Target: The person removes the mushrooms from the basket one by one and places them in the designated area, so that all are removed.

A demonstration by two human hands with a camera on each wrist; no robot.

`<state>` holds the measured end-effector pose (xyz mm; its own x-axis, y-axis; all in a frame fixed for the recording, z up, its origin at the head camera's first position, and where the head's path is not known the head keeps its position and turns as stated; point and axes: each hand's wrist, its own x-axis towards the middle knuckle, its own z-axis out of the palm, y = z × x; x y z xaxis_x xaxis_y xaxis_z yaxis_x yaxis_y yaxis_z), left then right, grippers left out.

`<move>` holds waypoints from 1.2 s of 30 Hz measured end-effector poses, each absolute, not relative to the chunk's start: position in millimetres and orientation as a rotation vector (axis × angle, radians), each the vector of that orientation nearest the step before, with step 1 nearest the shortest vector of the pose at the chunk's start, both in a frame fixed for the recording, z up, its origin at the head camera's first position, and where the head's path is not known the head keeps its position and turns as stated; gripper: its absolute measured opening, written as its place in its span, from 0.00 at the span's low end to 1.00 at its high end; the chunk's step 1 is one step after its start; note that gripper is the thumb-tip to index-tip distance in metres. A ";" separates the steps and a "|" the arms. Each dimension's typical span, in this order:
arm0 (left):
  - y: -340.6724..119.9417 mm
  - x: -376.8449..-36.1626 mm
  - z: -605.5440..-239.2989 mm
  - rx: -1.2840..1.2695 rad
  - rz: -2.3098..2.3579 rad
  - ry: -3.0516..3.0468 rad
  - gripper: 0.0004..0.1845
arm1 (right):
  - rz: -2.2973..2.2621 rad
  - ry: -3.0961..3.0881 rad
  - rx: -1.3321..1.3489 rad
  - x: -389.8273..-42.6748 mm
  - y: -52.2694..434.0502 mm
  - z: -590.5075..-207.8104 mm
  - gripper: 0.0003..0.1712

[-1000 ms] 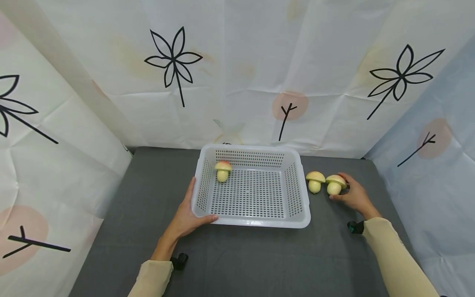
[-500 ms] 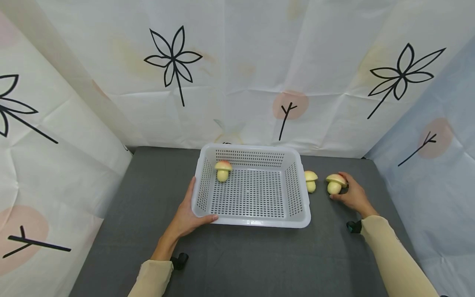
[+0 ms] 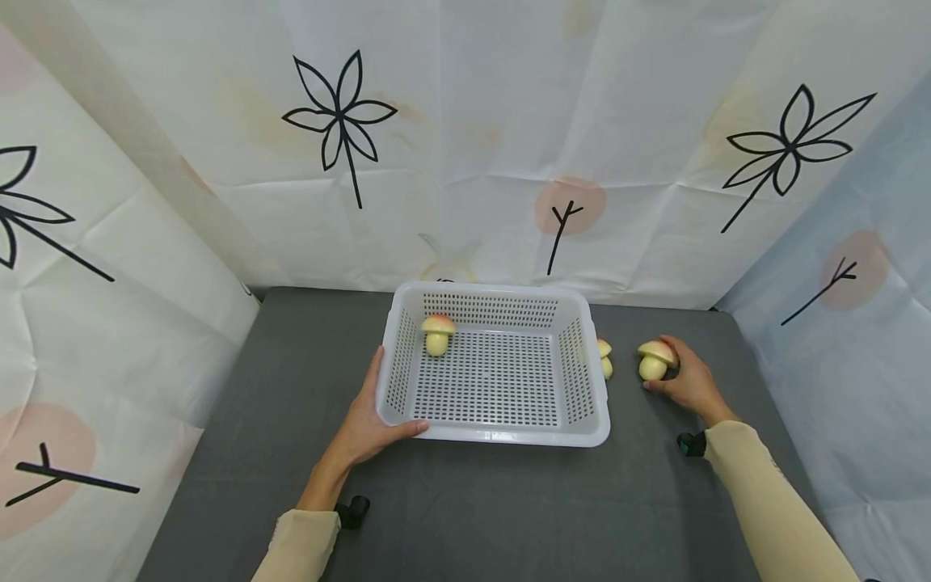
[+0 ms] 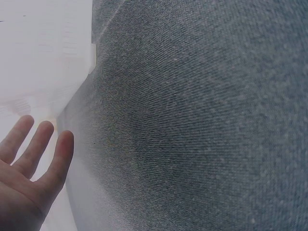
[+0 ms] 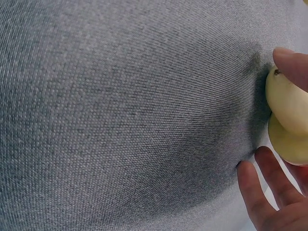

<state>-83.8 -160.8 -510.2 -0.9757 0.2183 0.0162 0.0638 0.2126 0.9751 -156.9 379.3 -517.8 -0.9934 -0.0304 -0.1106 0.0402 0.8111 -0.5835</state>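
Observation:
At the left near corner of a white perforated plastic basket [image 3: 494,435], my left hand [image 3: 367,420] rests with its thumb along the front rim and a finger up the left side. Straight, spread fingers [image 4: 60,156] show in the left wrist view. A toy mushroom [image 3: 437,335] with a reddish-yellow cap stands in the basket's back left part. Right of the basket, my right hand [image 3: 687,378] pinches a second toy mushroom [image 3: 653,361] between thumb and fingers, at table level. A third mushroom [image 3: 605,358] is partly hidden by the basket's right rim.
The basket stands on a dark grey cloth-covered table [image 3: 509,509], near its back edge. White patterned curtains [image 3: 465,145] hang behind and on both sides.
The third mushroom has shifted left, away from the one in my right hand, partly behind the basket's rim. My right hand has edged slightly left; my left hand and the basket look still.

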 end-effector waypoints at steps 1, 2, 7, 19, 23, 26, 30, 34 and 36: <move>-160.1 -82.7 -505.5 0.275 1.875 2.343 0.74 | -0.934 2.879 0.007 -156.8 379.3 -517.7 0.56; -159.3 -81.5 -500.9 0.275 1.876 2.339 0.73 | -0.938 2.879 0.007 -156.9 379.0 -517.5 0.56; -158.5 -80.0 -496.7 0.278 1.886 2.329 0.73 | -0.936 2.875 -0.012 -156.3 379.2 -515.9 0.56; -158.8 -79.5 -496.9 0.271 1.880 2.334 0.74 | -0.901 2.855 -0.036 -158.6 380.2 -513.3 0.55; -158.7 -79.7 -497.0 0.274 1.879 2.335 0.74 | -0.898 2.853 -0.053 -160.9 379.8 -513.7 0.54; -158.7 -79.7 -496.9 0.266 1.860 2.354 0.74 | -0.903 2.856 -0.073 -162.6 377.4 -513.8 0.54; -158.6 -79.8 -497.1 0.260 1.856 2.357 0.74 | -0.920 2.851 -0.097 -164.1 373.9 -513.7 0.53; -158.4 -80.0 -497.2 0.273 1.876 2.338 0.74 | -0.912 2.844 -0.094 -165.0 370.9 -513.6 0.54; -158.3 -80.0 -497.1 0.276 1.870 2.346 0.73 | -0.908 2.838 -0.090 -165.0 370.0 -513.2 0.54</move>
<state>-80.0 -158.3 -497.1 -0.9750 0.2218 0.0129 0.0621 0.2161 0.9744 -165.0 370.0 -513.2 -0.9854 -0.1059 -0.1335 -0.0088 0.8140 -0.5808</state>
